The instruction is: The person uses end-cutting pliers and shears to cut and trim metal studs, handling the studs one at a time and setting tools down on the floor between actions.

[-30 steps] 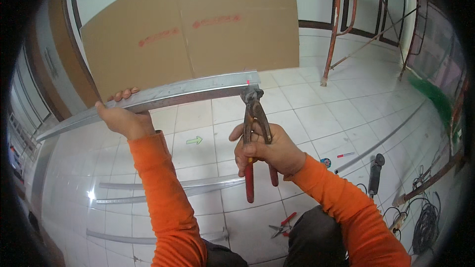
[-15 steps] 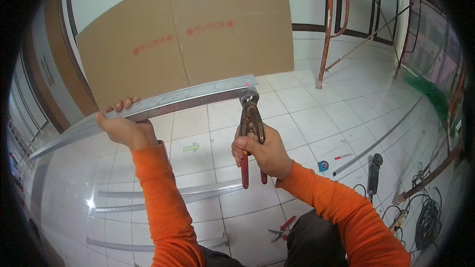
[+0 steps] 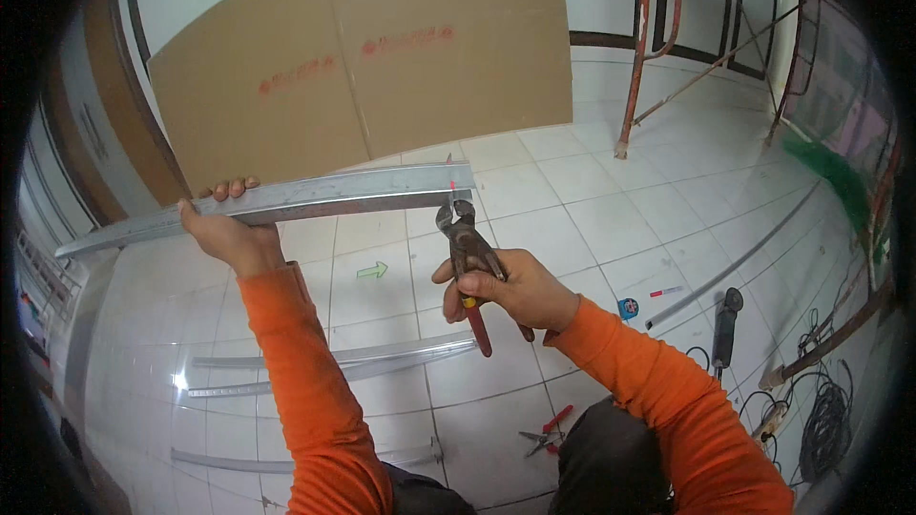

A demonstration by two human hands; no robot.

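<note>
My left hand (image 3: 232, 240) grips a long galvanized steel channel (image 3: 358, 188), fingers over its far edge and thumb on the near side. The channel runs from the far left to an end in front of me. Near that end it bears a small red mark. My right hand (image 3: 520, 294) is wrapped around a pair of end-cutting pincers (image 3: 468, 246) with worn dark metal and red grips. The handles are spread and the jaws are parted at the channel's lower edge, just below the mark. Whether the jaws touch the metal I cannot tell.
More metal channels (image 3: 339, 357) lie on the tiled floor. Red-handled snips (image 3: 547, 433) rest by my knee. Right of me are a blue tape measure (image 3: 627, 308), a marker (image 3: 666, 292), an angle grinder (image 3: 728, 329) and coiled cable (image 3: 826, 429). Brown boards (image 3: 363, 57) and scaffolding (image 3: 637, 57) stand beyond.
The pincers have moved left and slightly down along the channel's end, with their jaws and handles now wider apart. The channel's end has shifted left and lower; my left hand still grips it.
</note>
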